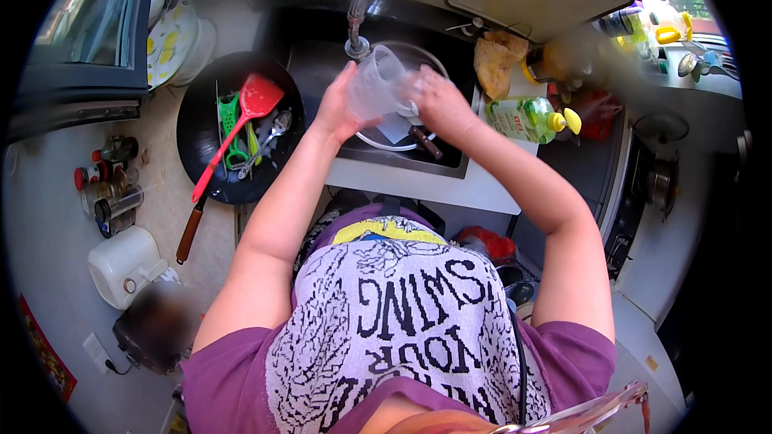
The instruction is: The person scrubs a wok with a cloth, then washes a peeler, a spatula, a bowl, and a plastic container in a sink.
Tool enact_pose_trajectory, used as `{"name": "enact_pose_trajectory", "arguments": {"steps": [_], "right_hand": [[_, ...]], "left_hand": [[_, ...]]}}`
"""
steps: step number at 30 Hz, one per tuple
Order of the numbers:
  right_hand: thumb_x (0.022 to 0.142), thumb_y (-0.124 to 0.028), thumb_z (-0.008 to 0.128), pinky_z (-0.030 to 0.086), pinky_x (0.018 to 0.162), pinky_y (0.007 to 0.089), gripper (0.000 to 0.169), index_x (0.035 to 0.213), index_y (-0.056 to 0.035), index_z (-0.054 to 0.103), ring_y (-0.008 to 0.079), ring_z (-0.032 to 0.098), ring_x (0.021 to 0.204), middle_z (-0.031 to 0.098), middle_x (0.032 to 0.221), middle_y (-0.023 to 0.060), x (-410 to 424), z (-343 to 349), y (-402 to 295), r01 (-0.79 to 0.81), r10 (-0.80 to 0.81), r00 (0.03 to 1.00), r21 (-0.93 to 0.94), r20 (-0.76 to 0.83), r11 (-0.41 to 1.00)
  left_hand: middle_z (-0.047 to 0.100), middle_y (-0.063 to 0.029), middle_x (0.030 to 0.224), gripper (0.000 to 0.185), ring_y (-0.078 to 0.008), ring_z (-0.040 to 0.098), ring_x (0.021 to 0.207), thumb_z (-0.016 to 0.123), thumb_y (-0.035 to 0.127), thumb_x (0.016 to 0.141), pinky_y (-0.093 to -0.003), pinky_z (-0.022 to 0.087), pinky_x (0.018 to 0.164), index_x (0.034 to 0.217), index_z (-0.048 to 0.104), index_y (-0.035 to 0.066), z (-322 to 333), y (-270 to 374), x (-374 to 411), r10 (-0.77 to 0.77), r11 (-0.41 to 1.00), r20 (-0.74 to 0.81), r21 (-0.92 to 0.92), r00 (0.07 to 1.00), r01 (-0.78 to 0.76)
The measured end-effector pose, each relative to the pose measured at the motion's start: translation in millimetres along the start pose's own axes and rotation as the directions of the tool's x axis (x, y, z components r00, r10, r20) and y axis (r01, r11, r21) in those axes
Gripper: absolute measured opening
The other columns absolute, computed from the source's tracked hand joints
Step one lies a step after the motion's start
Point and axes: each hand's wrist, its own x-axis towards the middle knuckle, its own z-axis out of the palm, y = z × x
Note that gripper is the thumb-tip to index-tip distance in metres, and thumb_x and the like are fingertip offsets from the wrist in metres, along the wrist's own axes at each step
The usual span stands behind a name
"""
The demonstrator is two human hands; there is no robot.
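My left hand (338,105) holds a translucent plastic container (375,87) below the faucet (357,45), above the sink (319,66). On the container's right side is my right hand (443,99). Its fingers are blurred and curled close to the container, and I cannot tell whether they grip anything. Under the hands, a round light-rimmed basin (386,146) sits in the sink. A knife with a dark wooden handle (426,143) and a broad blade (395,128) lies across the basin, its blade partly hidden.
Left of the sink, a black wok (193,114) holds a red spatula (260,96), a green peeler (229,111) and a spoon (280,123). To the right are a dish soap bottle (518,119) and a brownish cloth (499,63). Several jars (111,187) line the left wall.
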Motion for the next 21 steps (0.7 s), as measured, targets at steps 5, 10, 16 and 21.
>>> {"name": "enact_pose_trajectory", "arguments": {"steps": [5, 10, 16, 21], "right_hand": [[0.075, -0.004, 0.058, 0.046, 0.081, 0.0415, 0.019, 0.094, -0.0039, 0.063, 0.0364, 0.057, 0.090, 0.062, 0.089, 0.0176, 7.0, -21.2, -44.8, -0.239, 0.264, 0.961, 0.724, 0.081, 0.647], [0.074, -0.006, 0.059, 0.044, 0.088, 0.0393, 0.024, 0.098, -0.0079, 0.066, 0.0332, 0.056, 0.100, 0.063, 0.097, 0.0167, 3.8, -38.6, -36.7, -0.098, 0.029, 0.994, 0.745, 0.105, 0.660], [0.073, -0.013, 0.060, 0.033, 0.105, 0.0389, 0.025, 0.095, -0.0074, 0.070, 0.0220, 0.040, 0.126, 0.059, 0.120, 0.0044, 18.7, -37.4, -0.5, 0.542, -0.521, 0.838, -0.140, 0.159, 0.829], [0.068, -0.011, 0.060, 0.037, 0.103, 0.0395, 0.025, 0.092, -0.0055, 0.068, 0.0210, 0.045, 0.122, 0.055, 0.119, 0.0048, 23.5, -29.9, 8.6, 0.337, -0.340, 0.940, -0.132, -0.003, 0.932]], "left_hand": [[0.063, -0.0043, 0.102, 0.041, -0.0234, 0.062, 0.089, 0.039, 0.050, 0.093, -0.0350, 0.051, 0.058, 0.108, 0.057, 0.017, 6.0, 0.9, -5.4, 0.056, 0.998, -0.099, 0.021, 0.993, -0.054], [0.063, -0.0057, 0.103, 0.041, -0.0243, 0.062, 0.090, 0.038, 0.048, 0.093, -0.0379, 0.053, 0.059, 0.110, 0.057, 0.016, 3.2, 0.2, -4.1, -0.042, 0.997, 0.008, -0.070, 0.999, 0.043], [0.060, -0.0085, 0.110, 0.047, -0.0277, 0.060, 0.099, 0.036, 0.050, 0.093, -0.0315, 0.049, 0.048, 0.119, 0.055, 0.016, -11.1, -8.9, -6.6, -0.297, 0.948, 0.320, -0.015, 0.900, 0.318], [0.058, -0.0081, 0.116, 0.048, -0.0291, 0.059, 0.099, 0.036, 0.051, 0.093, -0.0325, 0.051, 0.052, 0.124, 0.051, 0.017, -12.5, -7.9, -9.2, -0.285, 0.929, 0.325, -0.137, 0.902, 0.344]]}}
